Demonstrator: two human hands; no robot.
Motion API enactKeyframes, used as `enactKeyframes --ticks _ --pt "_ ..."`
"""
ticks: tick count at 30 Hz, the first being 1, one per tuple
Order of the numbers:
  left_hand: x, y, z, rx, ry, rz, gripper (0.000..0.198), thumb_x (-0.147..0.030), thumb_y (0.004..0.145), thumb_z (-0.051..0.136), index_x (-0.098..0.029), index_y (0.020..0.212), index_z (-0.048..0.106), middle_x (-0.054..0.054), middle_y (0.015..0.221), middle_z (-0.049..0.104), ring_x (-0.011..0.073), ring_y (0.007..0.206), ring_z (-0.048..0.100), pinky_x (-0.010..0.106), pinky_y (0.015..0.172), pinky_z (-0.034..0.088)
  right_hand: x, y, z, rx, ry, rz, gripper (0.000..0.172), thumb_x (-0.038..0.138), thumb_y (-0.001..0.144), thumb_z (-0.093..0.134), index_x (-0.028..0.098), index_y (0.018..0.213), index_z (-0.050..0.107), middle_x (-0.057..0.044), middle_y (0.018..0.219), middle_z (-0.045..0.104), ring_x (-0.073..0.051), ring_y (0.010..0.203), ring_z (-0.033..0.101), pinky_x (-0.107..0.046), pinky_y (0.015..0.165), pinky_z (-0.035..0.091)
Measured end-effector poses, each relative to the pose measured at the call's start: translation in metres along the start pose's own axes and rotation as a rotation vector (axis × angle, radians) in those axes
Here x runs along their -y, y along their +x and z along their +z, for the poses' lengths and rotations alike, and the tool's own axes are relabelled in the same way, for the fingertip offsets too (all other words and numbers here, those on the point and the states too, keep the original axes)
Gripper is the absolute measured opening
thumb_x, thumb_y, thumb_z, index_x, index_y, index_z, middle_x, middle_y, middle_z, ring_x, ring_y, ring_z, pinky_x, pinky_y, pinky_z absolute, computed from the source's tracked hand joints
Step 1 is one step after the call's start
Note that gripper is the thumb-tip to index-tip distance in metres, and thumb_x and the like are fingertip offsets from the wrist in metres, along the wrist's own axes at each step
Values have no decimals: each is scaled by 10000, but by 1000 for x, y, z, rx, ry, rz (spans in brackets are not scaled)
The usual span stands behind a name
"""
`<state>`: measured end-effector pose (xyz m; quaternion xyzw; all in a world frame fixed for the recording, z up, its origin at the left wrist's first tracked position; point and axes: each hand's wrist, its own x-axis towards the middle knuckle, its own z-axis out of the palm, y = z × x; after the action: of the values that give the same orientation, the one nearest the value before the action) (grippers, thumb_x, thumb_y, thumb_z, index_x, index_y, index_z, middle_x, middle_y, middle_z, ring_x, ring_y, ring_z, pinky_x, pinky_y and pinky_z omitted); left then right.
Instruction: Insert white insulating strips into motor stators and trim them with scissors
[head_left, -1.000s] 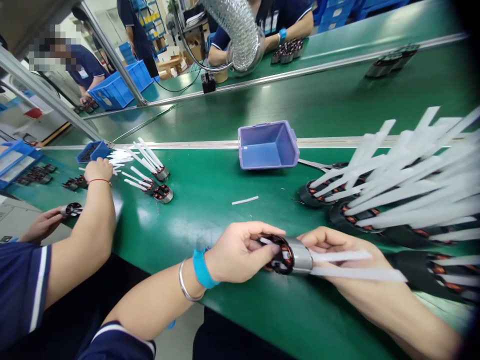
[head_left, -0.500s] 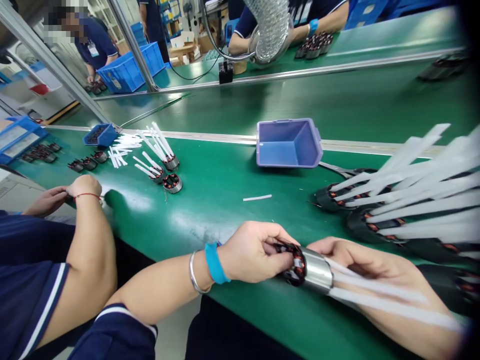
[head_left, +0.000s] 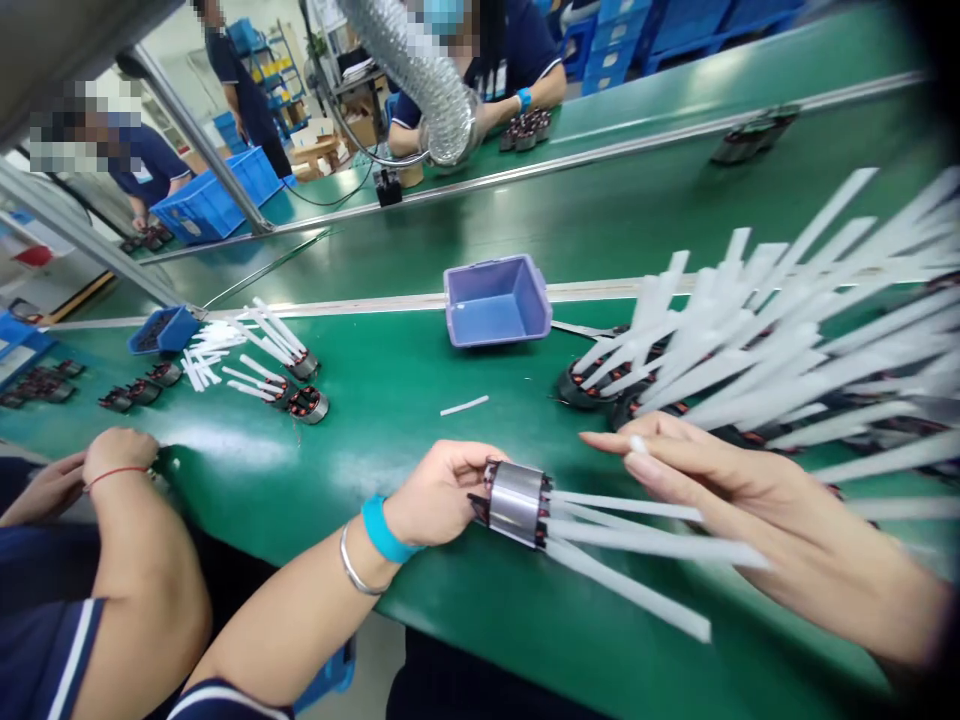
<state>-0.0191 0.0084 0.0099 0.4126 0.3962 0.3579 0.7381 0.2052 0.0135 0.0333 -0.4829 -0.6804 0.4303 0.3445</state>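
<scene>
My left hand (head_left: pixel 442 492) is closed around the near end of a motor stator (head_left: pixel 519 503), a short silver cylinder with dark slotted ends and bits of copper. Several white strips (head_left: pixel 637 540) stick out of its far end toward the right. My right hand (head_left: pixel 720 480) is off the stator, up and to its right, with the forefinger stretched out. Between thumb and fingers shows a small white piece (head_left: pixel 637 444); its full shape is hidden. Behind the right hand stand stators (head_left: pixel 589 385) bristling with white strips.
A purple bin (head_left: pixel 498 300) sits near the rail, with scissors (head_left: pixel 585 329) beside it. One loose white strip (head_left: pixel 464 406) lies on the green table. A co-worker's arm (head_left: pixel 150 560) is at left, near more stators (head_left: pixel 309 404), a strip pile (head_left: pixel 206 350) and a small blue bin (head_left: pixel 163 330).
My right hand has left the stator and moved up, a small white piece now in its fingers. The stator has shifted left in my left hand. The whole view has swung right.
</scene>
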Motion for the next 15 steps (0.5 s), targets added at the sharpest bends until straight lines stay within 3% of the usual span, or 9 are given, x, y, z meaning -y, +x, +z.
enactKeyframes --ticks 4,7,10,13,15 --pt "5 -1 3 21 -81 -105 356 -243 534 865 -109 771 635 9 620 664 109 523 621 212 512 531 4 -9 -8 165 0 -15 439 589 885 449 232 830 699 -51 782 567 -192 732 547 -302 673 482" --pt "9 -1 7 -2 -121 -146 382 -284 537 862 -117 786 626 25 616 689 161 498 648 265 441 556 1 -13 -5 179 140 27 414 581 820 569 198 936 675 -56 815 617 -194 736 573 -301 659 475" --pt "9 -1 10 -33 -85 -174 379 -225 496 874 -101 770 644 29 597 692 155 466 639 237 404 543 -1 -12 1 160 304 89 378 540 723 692 182 833 641 -42 738 643 -181 675 588 -282 618 471" --pt "9 -1 10 -45 -64 -165 344 -195 518 857 -104 781 655 18 587 688 146 446 632 220 395 534 1 -10 8 215 307 22 277 443 774 658 181 689 626 -40 738 642 -157 663 584 -260 603 450" --pt "9 -1 9 -34 -53 -156 326 -190 573 822 -110 850 669 29 641 709 161 491 662 221 429 548 1 -10 12 200 264 -32 243 389 810 602 183 699 665 -43 781 645 -152 688 592 -258 623 449"
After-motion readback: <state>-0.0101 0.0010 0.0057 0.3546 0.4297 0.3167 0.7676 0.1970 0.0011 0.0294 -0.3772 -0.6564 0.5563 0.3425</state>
